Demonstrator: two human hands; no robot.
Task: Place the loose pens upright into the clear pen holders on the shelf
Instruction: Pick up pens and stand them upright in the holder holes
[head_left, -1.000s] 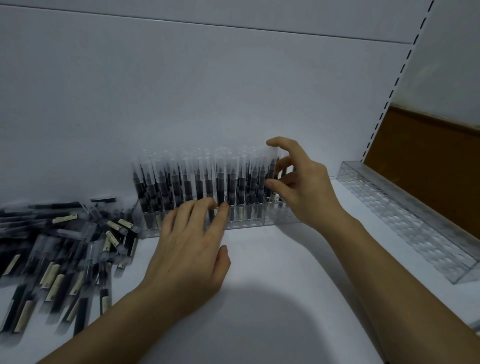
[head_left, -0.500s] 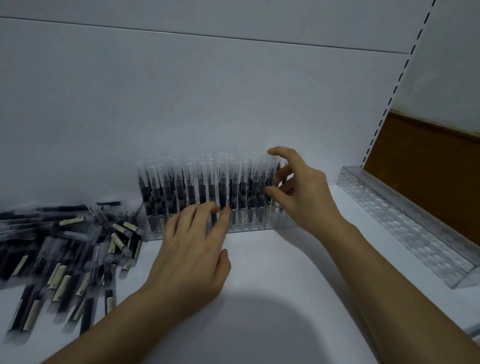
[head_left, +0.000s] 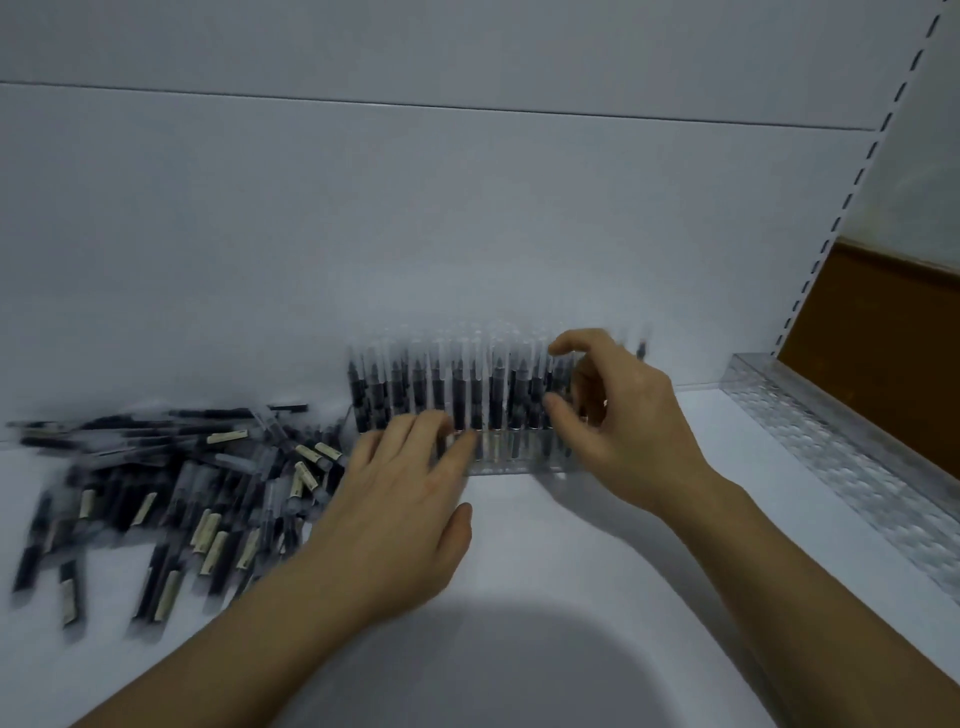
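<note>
With my flat left hand (head_left: 400, 499) bracing the pen holder (head_left: 511, 462), I must seat pens (head_left: 460, 400) vertically; what my curled right hand (head_left: 623, 426) has in its grip is unclear.

Whole view motion-smeared. Pen holder (head_left: 514, 460): left front behind left hand (head_left: 400, 499), right end behind right hand (head_left: 618, 426). Whether that hand pinches a pen: cannot tell. Loose pens (head_left: 171, 499) left of holder: labels unreadable. Second holder (head_left: 831, 457), right of it, runs off-view.

No legible text anywhere.
</note>
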